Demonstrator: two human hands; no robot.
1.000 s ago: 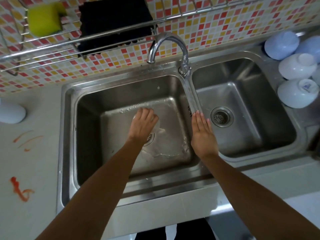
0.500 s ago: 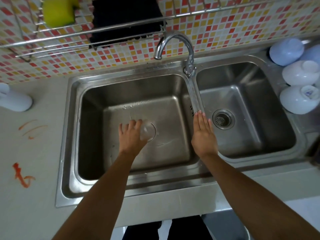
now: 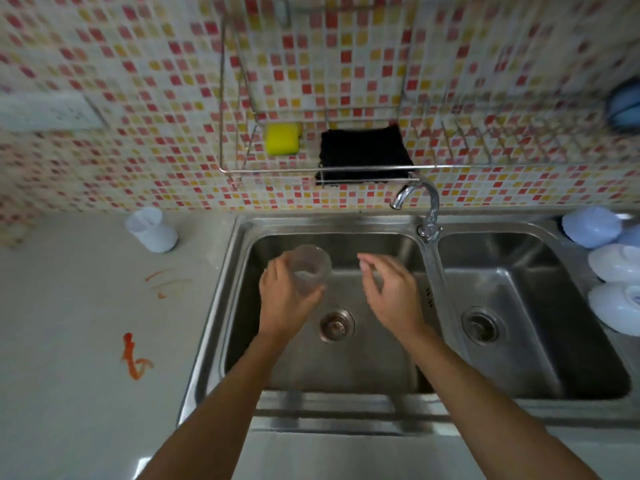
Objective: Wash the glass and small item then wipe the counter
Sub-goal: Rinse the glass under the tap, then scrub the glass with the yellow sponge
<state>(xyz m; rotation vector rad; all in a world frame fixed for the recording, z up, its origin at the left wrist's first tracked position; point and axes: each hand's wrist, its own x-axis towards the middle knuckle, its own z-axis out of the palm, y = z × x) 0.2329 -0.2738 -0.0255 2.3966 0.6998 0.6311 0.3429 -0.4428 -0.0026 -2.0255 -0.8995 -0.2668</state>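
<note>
**Glass being held over left basin, washing step in hand**

Left hand (image 3: pixel 285 299) is gripping the glass (image 3: pixel 309 270), fingers curling round its lower wall, holding it above the left basin (image 3: pixel 346 362) of the sink, up and left of the drain (image 3: pixel 337 325). Right hand (image 3: pixel 391 292) is hovering just beside it, holding nothing, fingers loosely bent with fingertips (image 3: pixel 363 263) drawing together; touching no object.

Judging the step: part 1 of the task, washing the glass. No water is visibly running from the faucet (image 3: pixel 420 199), so I am reading this as between rinses or just ahead of scrubbing. Next move is probably calling for the right hand to go to the faucet or reach up to the yellow sponge (image 3: pixel 282 138) on the wall rack (image 3: pixel 311 169); black cloth (image 3: pixel 363 150) is sitting beside it, likely for the wiping step. Red smears (image 3: pixel 133 356) are lying on the counter (image 3: pixel 69 393), not yet wiped.

Glass orientation: long axis roughly upright, tilting slightly away from the person, open mouth pointing up toward the camera, base sitting down in the palm. A white cup (image 3: pixel 152 230) is lying on the counter well apart; possibly the small item, cannot tell.
</note>
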